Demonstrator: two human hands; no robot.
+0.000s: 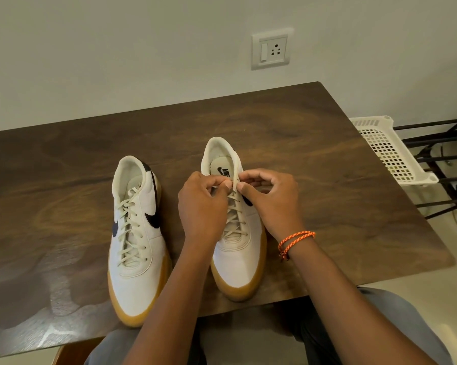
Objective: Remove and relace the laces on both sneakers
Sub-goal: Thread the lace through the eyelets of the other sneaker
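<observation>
Both hands, left hand (pixel 203 204) and right hand (pixel 271 198), pinch the lace (pixel 234 187) atop the right sneaker (pixel 238 256), toe near the bench (pixel 340 180) front edge; left sneaker (pixel 136 246) sits just beside.

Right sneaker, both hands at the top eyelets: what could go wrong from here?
1. Both hands pinch the lace at the top of the right sneaker; nothing pins the shoe, so a hard pull may drag it.
2. Its toe sits at the table edge; a tug toward the person could tip it off.
3. The fingers hide the lace ends, so a slipped grip is hard to spot.
</observation>
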